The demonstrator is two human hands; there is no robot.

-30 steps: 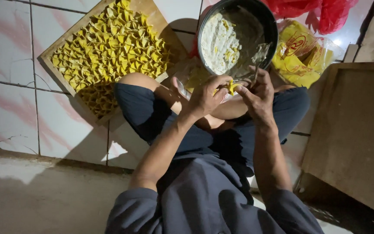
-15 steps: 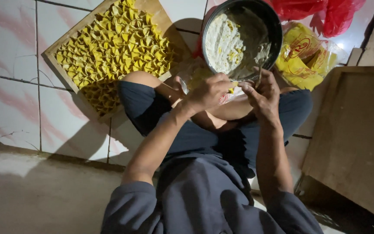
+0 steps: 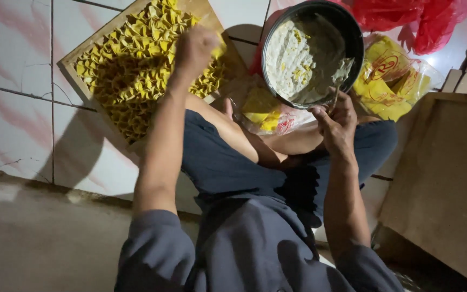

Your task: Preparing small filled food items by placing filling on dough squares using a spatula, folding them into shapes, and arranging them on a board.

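Since the frame half a second back, left hand (image 3: 200, 47) has left the lap and reached out over the shallow wooden tray (image 3: 71, 54) of folded yellow dumplings (image 3: 131, 65); right hand (image 3: 335, 125) has stayed by the bowl.

Left hand: closed in a loose fist, knuckles up, over the tray's near right part. One folded yellow dumpling wrapper (image 3: 218, 51) shows at its thumb side, pinched between the fingers. Only a corner is visible, so its long axis and which way it points cannot be told. Colour bright yellow, thin, creased.

Right hand: fingers curled around the thin metal handle of a spoon (image 3: 335, 97), grasping it near the lower end. Spoon's long axis runs nearly upright in the view, handle toward the person, bowl end pointing away into the filling.

Round dark metal bowl (image 3: 352, 32): sits just beyond the crossed legs, holding pale, lumpy white filling (image 3: 293, 54) flecked with yellow, heaped to the left side.

Tray: long axis runs diagonally, lower left to upper right, on the white tiled floor (image 3: 12, 97). Dumplings packed tight in rows, points up.

Nearby: clear plastic bag of flat yellow wrappers (image 3: 263, 108) beside the knee; second yellow bag (image 3: 393, 81) right of the bowl; red plastic bag (image 3: 417, 19) beyond; bare wooden board (image 3: 444, 178) at right
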